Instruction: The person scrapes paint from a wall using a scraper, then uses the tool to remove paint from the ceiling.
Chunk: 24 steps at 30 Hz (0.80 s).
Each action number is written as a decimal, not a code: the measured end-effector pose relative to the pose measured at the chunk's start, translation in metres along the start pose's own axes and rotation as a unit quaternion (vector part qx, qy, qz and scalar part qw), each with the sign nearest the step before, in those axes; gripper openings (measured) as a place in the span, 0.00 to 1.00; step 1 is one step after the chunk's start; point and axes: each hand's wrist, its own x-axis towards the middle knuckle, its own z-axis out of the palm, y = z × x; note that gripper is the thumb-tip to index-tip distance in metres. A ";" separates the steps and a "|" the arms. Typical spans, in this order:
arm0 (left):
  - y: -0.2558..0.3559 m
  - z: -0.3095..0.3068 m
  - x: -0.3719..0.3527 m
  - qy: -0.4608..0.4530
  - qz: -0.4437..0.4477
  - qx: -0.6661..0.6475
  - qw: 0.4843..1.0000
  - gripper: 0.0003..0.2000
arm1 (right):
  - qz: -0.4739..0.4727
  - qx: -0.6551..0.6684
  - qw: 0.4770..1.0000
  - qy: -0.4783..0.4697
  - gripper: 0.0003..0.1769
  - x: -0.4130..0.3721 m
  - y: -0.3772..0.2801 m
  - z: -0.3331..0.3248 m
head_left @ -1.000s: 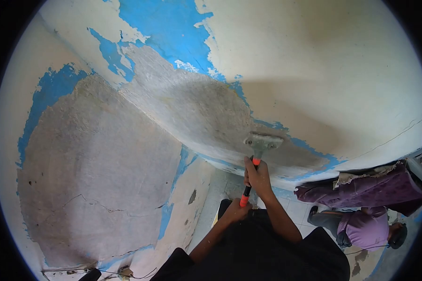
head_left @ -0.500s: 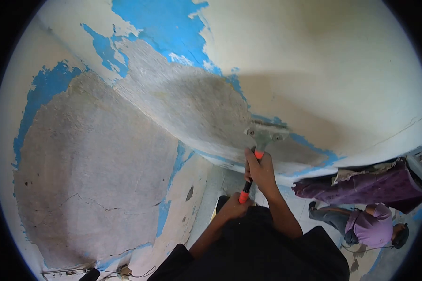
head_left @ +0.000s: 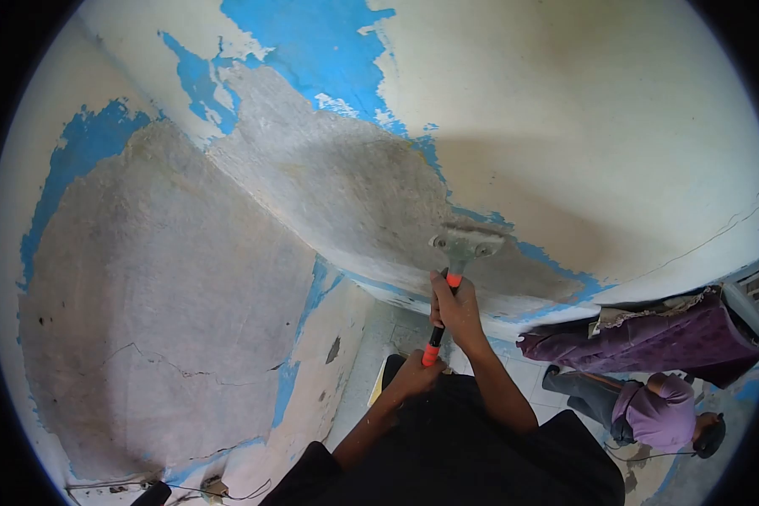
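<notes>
A long-handled wall scraper (head_left: 464, 245) has its wide blade against the wall, at the lower edge of a bare grey plaster patch (head_left: 346, 177). My right hand (head_left: 457, 310) is wrapped round the upper part of its black and orange handle, just below the head. Lower down, my left hand (head_left: 416, 375) grips the handle's orange end. Strips of blue paint (head_left: 548, 260) border the patch close to the blade, and cream paint (head_left: 582, 143) covers the wall beyond.
On the left, another wall bears a large cracked grey patch (head_left: 177, 287) edged in blue. A purple cloth-covered item (head_left: 649, 333) stands at the right. Near it is a person in a lilac shirt (head_left: 662, 413). Loose wires (head_left: 219, 493) run along the lower left. Pale floor tiles (head_left: 519, 371) show below.
The scraper and both hands have shifted slightly left in view, the blade staying near the same blue edge. The whole view has moved a little. Both hands keep their grip.
</notes>
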 end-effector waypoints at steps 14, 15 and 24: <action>0.020 -0.015 0.001 -0.006 -0.027 -0.031 0.999 0.13 | -0.016 0.002 1.000 0.004 0.20 0.004 -0.015 0.009; 0.022 -0.015 -0.004 -0.020 -0.024 -0.038 0.999 0.13 | -0.019 -0.002 1.000 0.002 0.20 -0.001 -0.022 0.011; 0.018 -0.021 -0.002 0.000 -0.027 -0.045 0.999 0.13 | 0.007 0.035 0.999 0.007 0.20 0.006 -0.006 0.015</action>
